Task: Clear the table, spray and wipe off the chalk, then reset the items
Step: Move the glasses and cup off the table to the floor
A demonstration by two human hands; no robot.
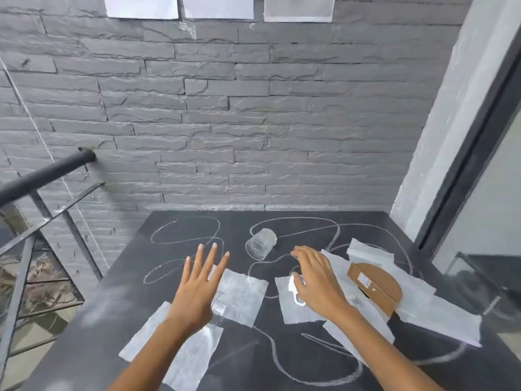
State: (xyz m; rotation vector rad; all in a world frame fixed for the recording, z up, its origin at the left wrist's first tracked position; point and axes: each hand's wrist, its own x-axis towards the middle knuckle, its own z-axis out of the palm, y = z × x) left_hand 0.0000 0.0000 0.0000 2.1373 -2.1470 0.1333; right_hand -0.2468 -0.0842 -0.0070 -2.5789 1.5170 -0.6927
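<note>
A dark table is covered in looping white chalk lines. Several white paper napkins lie scattered across it. A clear glass lies on its side near the middle back. A brown semicircular cardboard holder sits on napkins at the right. My left hand hovers flat with fingers spread above a napkin. My right hand reaches down over a white spray bottle head; its fingers are curved, and the grip is hidden.
A grey stone wall rises right behind the table. A black metal railing with a glass panel runs along the left. A dark window frame stands at the right. Papers hang on the wall.
</note>
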